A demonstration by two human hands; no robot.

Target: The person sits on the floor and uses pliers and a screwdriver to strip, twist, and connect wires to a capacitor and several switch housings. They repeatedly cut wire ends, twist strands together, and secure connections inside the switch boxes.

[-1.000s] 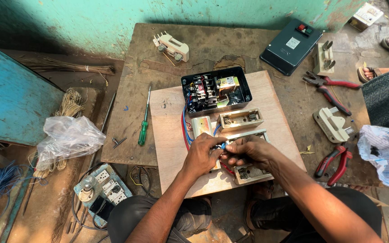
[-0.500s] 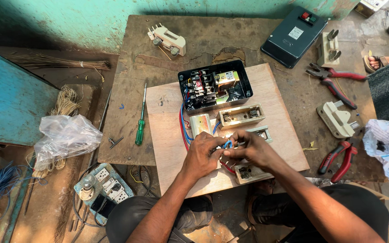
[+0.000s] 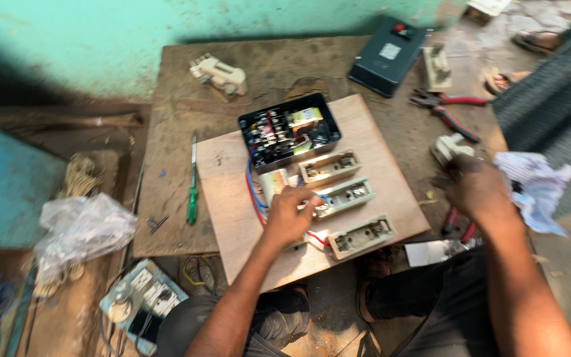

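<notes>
Now, left hand: the left hand [image 3: 290, 215] rests on the wooden board [image 3: 378, 139], fingers curled and pinching at the wires [image 3: 254, 192] beside the middle fuse holder [image 3: 343, 196]; what exactly sits between the fingertips cannot be told.
Right hand: the right hand [image 3: 474, 187] is off the board to the right, blurred, fingers bent downward over the table edge; whether it grips anything cannot be told.
Pliers near right hand: red handles of a pair of pliers [image 3: 458, 225] show just below that hand, touching or nearly so.
Fuse holders: three cream holders lie in a slanted row on the board; the upper fuse holder [image 3: 329, 166] is above the left hand, the lower fuse holder [image 3: 361, 235] to its right and below.
Black box: an open black box [image 3: 289, 131] of electrical parts stands at the board's far end, well above the left hand.
Wires: red and blue, running from the box down under the left hand.
Screwdriver: a green-handled screwdriver [image 3: 193, 188] lies on the table [image 3: 180, 99], left of the board.
Other tools: a second pair of pliers [image 3: 447, 109] lies far right, above the right hand.
Cloth: a crumpled white cloth [image 3: 536, 188] lies just right of the right hand.
</notes>
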